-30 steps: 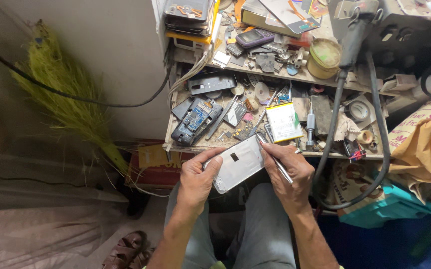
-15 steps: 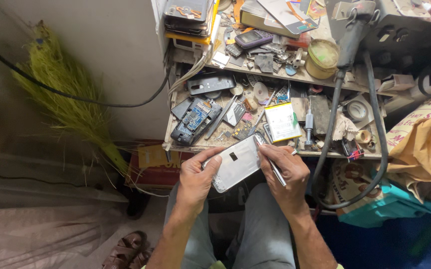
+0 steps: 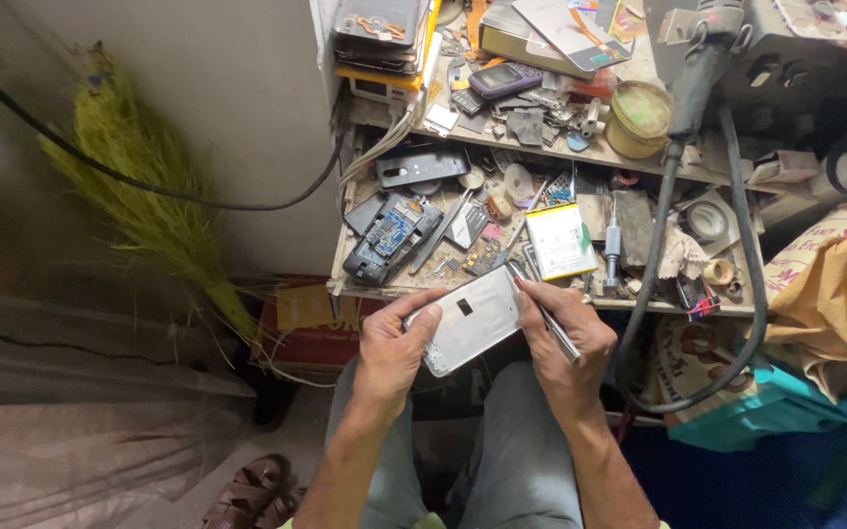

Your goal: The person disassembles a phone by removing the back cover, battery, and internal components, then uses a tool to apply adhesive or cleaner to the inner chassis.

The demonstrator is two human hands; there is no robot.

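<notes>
Silver phone back (image 3: 470,318) between both hands, perhaps tweezers (image 3: 541,312).

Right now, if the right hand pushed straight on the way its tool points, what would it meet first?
The right hand holds a thin metal tool aimed up-left along the silver phone's edge. Straight on, it would probably meet the clutter at the workbench edge first, though depth is unclear.

Phone back cover (image 3: 470,319): silver metal, smooth, satin sheen. Tweezers (image 3: 548,318): bright polished metal. Worktop (image 3: 370,284): bare wood, worn and grimy at its front edge. Circuit board (image 3: 391,232) near the worktop's left edge: blue, glossy. Battery pack (image 3: 561,241): white glossy foil wrap. Broom (image 3: 149,196): dry, rough yellow-green straw. Sack (image 3: 835,294): coarse woven tan cloth. Hose (image 3: 752,294): matt black rubber.
</notes>
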